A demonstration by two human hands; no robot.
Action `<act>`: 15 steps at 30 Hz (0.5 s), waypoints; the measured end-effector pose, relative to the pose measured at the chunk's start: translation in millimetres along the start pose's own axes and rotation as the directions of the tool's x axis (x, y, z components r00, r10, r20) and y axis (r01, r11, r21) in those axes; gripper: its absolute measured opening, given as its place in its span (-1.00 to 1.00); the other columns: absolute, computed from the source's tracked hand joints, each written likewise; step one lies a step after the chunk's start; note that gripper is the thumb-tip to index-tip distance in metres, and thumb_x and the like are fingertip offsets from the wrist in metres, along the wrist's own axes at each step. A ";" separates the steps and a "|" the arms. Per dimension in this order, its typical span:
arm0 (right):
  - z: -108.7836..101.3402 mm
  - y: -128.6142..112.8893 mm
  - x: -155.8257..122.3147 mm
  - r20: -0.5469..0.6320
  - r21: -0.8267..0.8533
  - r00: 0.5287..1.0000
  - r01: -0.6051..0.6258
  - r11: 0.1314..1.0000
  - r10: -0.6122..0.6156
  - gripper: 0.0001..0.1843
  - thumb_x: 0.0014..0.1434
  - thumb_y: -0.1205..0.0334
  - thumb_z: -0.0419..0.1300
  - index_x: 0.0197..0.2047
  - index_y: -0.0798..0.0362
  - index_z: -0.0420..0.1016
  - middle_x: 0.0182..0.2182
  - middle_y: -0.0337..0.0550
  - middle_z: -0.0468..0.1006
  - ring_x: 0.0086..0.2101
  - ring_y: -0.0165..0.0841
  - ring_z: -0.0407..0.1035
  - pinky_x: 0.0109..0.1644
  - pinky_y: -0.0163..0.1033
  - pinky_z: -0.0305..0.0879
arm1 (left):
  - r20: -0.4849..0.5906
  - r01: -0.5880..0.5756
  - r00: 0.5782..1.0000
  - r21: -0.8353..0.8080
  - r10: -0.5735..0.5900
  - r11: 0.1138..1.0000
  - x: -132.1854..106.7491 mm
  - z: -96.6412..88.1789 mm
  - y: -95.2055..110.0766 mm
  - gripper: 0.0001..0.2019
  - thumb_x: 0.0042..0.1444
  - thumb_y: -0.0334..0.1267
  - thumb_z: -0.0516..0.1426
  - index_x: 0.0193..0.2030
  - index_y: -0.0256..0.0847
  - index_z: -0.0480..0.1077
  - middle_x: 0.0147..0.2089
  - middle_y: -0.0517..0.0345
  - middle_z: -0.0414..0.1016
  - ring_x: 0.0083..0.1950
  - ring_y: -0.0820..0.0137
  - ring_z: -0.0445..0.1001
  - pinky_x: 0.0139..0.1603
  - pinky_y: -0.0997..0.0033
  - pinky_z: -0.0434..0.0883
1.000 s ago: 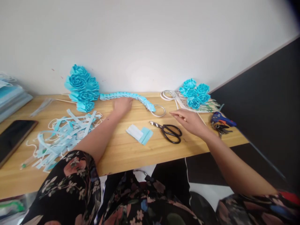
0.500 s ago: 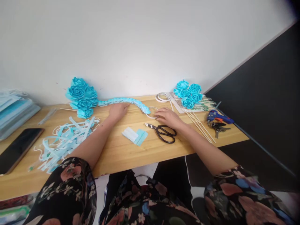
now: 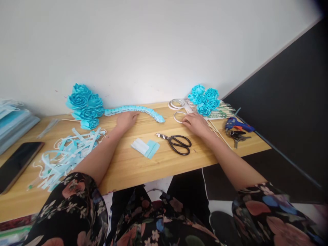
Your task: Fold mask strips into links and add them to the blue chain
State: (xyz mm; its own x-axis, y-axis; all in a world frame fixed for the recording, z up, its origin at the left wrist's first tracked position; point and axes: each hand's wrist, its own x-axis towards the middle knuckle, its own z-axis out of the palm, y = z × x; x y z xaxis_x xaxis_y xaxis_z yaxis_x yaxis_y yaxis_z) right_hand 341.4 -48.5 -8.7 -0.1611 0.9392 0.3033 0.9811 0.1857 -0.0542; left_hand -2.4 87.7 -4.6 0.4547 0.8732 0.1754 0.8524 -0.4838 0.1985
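My left hand [image 3: 126,120] lies flat, fingers stretched out, on the near edge of a long pleated blue strip [image 3: 143,110] that runs from a bunch of blue paper roses [image 3: 83,104] along the wall. My right hand [image 3: 196,123] is curled at the edge of a white tape ring [image 3: 177,117] and grips its right side, just right of the strip's end. Black scissors [image 3: 176,143] lie on the wooden table [image 3: 128,167] in front of that hand. A folded white and blue piece [image 3: 146,147] rests between my forearms.
Behind the right hand lie a second tape ring [image 3: 176,103], more blue roses [image 3: 203,99], wooden skewers [image 3: 220,136], a blue glue gun [image 3: 238,124] and keys [image 3: 237,135]. At the left are blue scraps [image 3: 68,152], a phone [image 3: 15,164] and stacked masks [image 3: 12,123].
My right hand reached left to the tape ring at the strip's end, took hold of it and drew it to the right. The left hand has stayed on the strip.
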 end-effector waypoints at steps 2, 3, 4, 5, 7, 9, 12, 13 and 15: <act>4.0 5.2 2.1 -0.044 -0.023 0.998 -0.041 0.999 0.040 -0.77 0.24 0.27 0.13 -0.11 0.05 0.58 -0.05 0.00 0.61 0.00 -0.07 0.41 0.11 0.02 0.27 | -0.004 -0.012 1.000 0.006 0.012 1.000 0.2 0.7 -0.4 -0.57 0.32 -0.17 -0.08 0.18 0.01 0.49 0.18 0.10 0.54 0.13 0.10 0.52 0.12 0.16 0.40; 5.1 8.7 2.1 -0.068 -0.025 0.996 -0.061 0.998 0.059 -0.72 0.25 0.27 0.12 -0.03 0.06 0.56 0.01 0.01 0.59 0.03 -0.06 0.40 0.12 0.04 0.27 | -0.004 -0.014 1.000 0.007 0.014 1.000 0.2 0.8 -0.4 -0.57 0.31 -0.18 -0.08 0.18 0.01 0.49 0.18 0.10 0.54 0.13 0.10 0.52 0.13 0.16 0.40; 5.6 12.7 1.4 -0.094 -0.021 0.992 -0.085 0.996 0.083 -0.68 0.25 0.27 0.10 0.03 0.06 0.54 0.05 0.01 0.57 0.04 -0.05 0.39 0.13 0.05 0.27 | -0.002 -0.014 1.000 0.006 0.014 1.000 0.2 0.8 -0.3 -0.57 0.31 -0.18 -0.08 0.18 0.01 0.49 0.18 0.10 0.54 0.13 0.11 0.52 0.13 0.17 0.39; 5.4 16.9 -0.1 -0.117 -0.013 0.987 -0.112 0.994 0.109 -0.65 0.26 0.27 0.08 0.07 0.07 0.53 0.07 0.01 0.57 0.04 -0.05 0.39 0.13 0.06 0.28 | -0.001 -0.011 1.000 0.005 0.011 1.000 0.2 0.8 -0.1 -0.57 0.31 -0.18 -0.08 0.18 0.01 0.49 0.18 0.11 0.55 0.13 0.12 0.51 0.14 0.18 0.39; 3.5 24.5 -4.0 -0.146 0.007 0.977 -0.156 0.988 0.155 -0.63 0.29 0.28 0.03 0.07 0.07 0.53 0.05 0.02 0.58 0.01 -0.05 0.42 0.12 0.07 0.29 | 0.003 0.003 1.000 -0.002 -0.003 1.000 0.0 0.3 0.6 -0.58 0.31 -0.18 -0.07 0.18 0.03 0.48 0.17 0.12 0.55 0.13 0.14 0.51 0.15 0.20 0.38; 1.1 28.1 -6.8 -0.155 0.027 0.973 -0.171 0.985 0.173 -0.63 0.30 0.28 0.01 0.04 0.07 0.55 0.01 0.02 0.60 -0.01 -0.06 0.43 0.11 0.08 0.30 | 0.010 0.013 1.000 -0.010 -0.013 1.000 -0.4 -0.7 1.5 -0.58 0.31 -0.18 -0.06 0.18 0.04 0.48 0.17 0.14 0.55 0.14 0.16 0.51 0.16 0.22 0.37; -0.2 21.6 -3.5 -0.152 0.058 0.980 -0.118 0.991 0.125 -0.64 0.30 0.28 0.00 0.01 0.07 0.57 -0.01 0.02 0.61 -0.01 -0.08 0.44 0.13 0.08 0.30 | 0.012 0.012 1.000 -0.017 -0.012 1.000 -0.8 -2.2 2.7 -0.57 0.31 -0.18 -0.07 0.18 0.02 0.48 0.18 0.12 0.54 0.13 0.13 0.51 0.14 0.19 0.38; 0.2 16.1 -0.1 -0.156 0.075 0.983 -0.081 0.994 0.092 -0.64 0.30 0.29 0.00 0.01 0.06 0.57 -0.01 0.02 0.62 0.00 -0.08 0.44 0.14 0.07 0.30 | 0.011 0.010 1.000 -0.018 -0.010 1.000 -0.9 -2.4 2.7 -0.57 0.31 -0.18 -0.08 0.18 0.01 0.49 0.18 0.10 0.54 0.13 0.11 0.51 0.14 0.17 0.39; 2.5 2.1 9.4 -0.170 0.122 0.985 0.019 0.992 0.002 -0.64 0.30 0.28 0.00 -0.02 0.05 0.59 -0.02 0.01 0.62 0.00 -0.10 0.44 0.14 0.04 0.30 | 0.007 0.014 1.000 -0.022 -0.014 1.000 -1.0 -2.4 2.4 -0.57 0.31 -0.18 -0.08 0.17 -0.01 0.50 0.18 0.08 0.54 0.13 0.10 0.51 0.13 0.16 0.39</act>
State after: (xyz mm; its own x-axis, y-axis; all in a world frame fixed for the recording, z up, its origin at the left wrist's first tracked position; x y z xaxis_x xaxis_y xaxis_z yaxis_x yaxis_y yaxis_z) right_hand 341.7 -38.6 -8.3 -0.1380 0.8767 0.4608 0.9576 0.2370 -0.1640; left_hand -1.5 85.5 -2.0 0.4442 0.8803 0.1662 0.8529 -0.4724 0.2224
